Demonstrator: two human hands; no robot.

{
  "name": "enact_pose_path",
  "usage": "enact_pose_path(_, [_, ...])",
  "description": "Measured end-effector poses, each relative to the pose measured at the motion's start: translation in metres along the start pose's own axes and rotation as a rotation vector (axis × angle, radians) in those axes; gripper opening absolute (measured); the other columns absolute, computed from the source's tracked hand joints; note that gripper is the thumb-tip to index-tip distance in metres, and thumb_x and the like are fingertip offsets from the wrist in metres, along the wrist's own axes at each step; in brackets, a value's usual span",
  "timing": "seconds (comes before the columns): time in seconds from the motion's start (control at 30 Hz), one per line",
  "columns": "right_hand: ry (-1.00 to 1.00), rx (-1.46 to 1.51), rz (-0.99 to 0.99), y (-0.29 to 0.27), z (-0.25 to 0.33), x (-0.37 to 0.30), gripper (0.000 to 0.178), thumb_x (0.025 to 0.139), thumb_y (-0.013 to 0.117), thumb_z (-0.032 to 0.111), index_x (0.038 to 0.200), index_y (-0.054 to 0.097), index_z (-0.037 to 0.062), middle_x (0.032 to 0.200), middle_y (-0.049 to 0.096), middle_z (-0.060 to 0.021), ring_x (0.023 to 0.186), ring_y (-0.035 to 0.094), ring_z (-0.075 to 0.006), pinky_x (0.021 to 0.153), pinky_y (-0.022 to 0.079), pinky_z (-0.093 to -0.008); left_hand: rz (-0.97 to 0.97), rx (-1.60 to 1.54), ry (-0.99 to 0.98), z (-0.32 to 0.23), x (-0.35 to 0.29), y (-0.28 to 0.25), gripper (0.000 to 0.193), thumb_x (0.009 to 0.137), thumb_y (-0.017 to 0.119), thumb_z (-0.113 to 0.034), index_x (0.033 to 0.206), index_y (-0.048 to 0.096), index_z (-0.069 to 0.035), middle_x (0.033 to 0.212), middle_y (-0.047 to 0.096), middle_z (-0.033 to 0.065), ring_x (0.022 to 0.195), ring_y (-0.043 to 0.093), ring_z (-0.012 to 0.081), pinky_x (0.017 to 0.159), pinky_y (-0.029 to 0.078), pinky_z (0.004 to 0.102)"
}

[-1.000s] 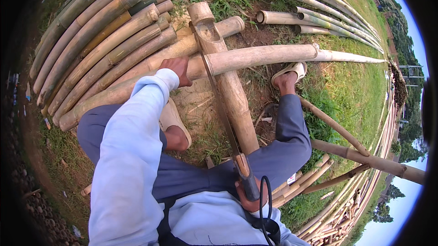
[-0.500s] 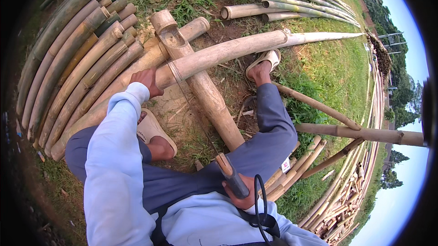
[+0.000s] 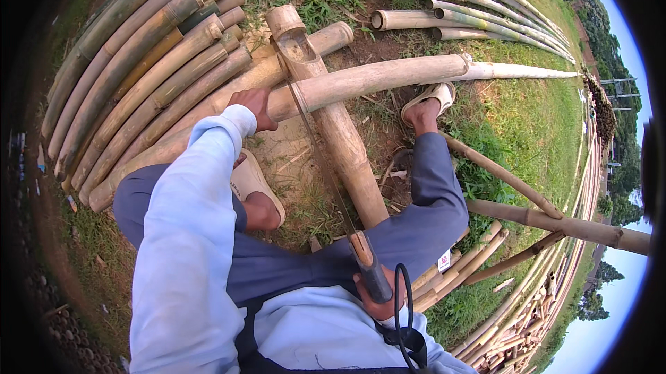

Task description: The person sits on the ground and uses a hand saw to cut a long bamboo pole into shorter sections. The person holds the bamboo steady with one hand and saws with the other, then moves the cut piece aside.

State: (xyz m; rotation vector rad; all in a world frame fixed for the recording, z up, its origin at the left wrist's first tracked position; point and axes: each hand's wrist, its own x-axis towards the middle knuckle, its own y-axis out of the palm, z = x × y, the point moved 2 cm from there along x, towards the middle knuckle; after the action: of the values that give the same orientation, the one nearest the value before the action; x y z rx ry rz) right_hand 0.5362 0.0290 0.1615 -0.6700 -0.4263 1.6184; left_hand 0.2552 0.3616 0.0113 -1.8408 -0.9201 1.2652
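Observation:
A long pale bamboo pole (image 3: 378, 77) lies slantwise across a thicker bamboo support (image 3: 340, 135) with a scooped-out notch near its far end. My left hand (image 3: 258, 107) is closed over the pole, just left of a handsaw (image 3: 326, 159). The saw's thin blade crosses the pole beside the support, and its tip shows past the pole's far side. Low in front of my body, my right hand (image 3: 377, 296) is wrapped round the saw's handle, which is wood with a dark grip. How deep the blade sits in the bamboo cannot be told.
Stacked bamboo poles (image 3: 149, 48) fill the left side. More long poles (image 3: 479, 6) lie on the grass at the far right. A bamboo frame (image 3: 555, 221) stands right of my knee, with cut pieces (image 3: 513, 336) heaped beyond. My sandalled feet flank the support.
The whole view has shifted, so the scene sits farther right. More of the saw blade now shows beyond the pole's far side. Both hands keep their holds.

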Motion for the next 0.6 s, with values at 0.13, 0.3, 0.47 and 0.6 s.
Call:
enact_pose_path(0.13, [0.083,0.248,0.006,0.019,-0.011,0.069,0.019,0.086,0.074,0.005,0.104,0.070,0.0017,0.075,0.067,-0.0134,0.061,0.065,-0.0269,0.061,0.051,-0.0333,0.000,-0.015,-0.029,-0.005,-0.008,0.008,0.068,0.066,0.085,-0.043,0.115,0.064,0.000,0.108,0.073,0.0238,0.102,0.071,0.0402,0.093,0.056,0.0454])
enact_pose_path(0.3, [-0.044,0.288,-0.077,0.058,0.001,0.166,0.016,0.086,0.074,0.004,0.100,0.067,-0.0001,0.074,0.066,-0.0149,0.065,0.065,-0.0218,0.066,0.050,-0.0338,-0.034,-0.006,-0.011,-0.010,0.000,-0.003,0.068,0.065,0.084,-0.042,0.116,0.064,0.000,0.107,0.074,0.0237,0.103,0.071,0.0402,0.093,0.056,0.0462])
enact_pose_path(0.47, [0.061,0.086,0.014,0.003,0.005,0.029,0.023,0.084,0.076,0.003,0.106,0.072,0.0016,0.079,0.071,-0.0126,0.069,0.073,-0.0271,0.064,0.056,-0.0346,-0.001,-0.001,0.003,-0.002,0.001,-0.011,0.067,0.065,0.084,-0.041,0.113,0.064,0.000,0.103,0.074,0.0243,0.100,0.071,0.0408,0.091,0.056,0.0466])
enact_pose_path(0.6, [0.037,0.131,0.010,0.009,0.008,0.059,0.018,0.084,0.075,0.003,0.101,0.071,0.0000,0.073,0.067,-0.0114,0.065,0.069,-0.0228,0.064,0.054,-0.0337,-0.052,-0.031,-0.018,0.001,-0.002,0.002,0.068,0.066,0.085,-0.042,0.114,0.065,0.001,0.102,0.073,0.0241,0.098,0.072,0.0407,0.091,0.057,0.0464])
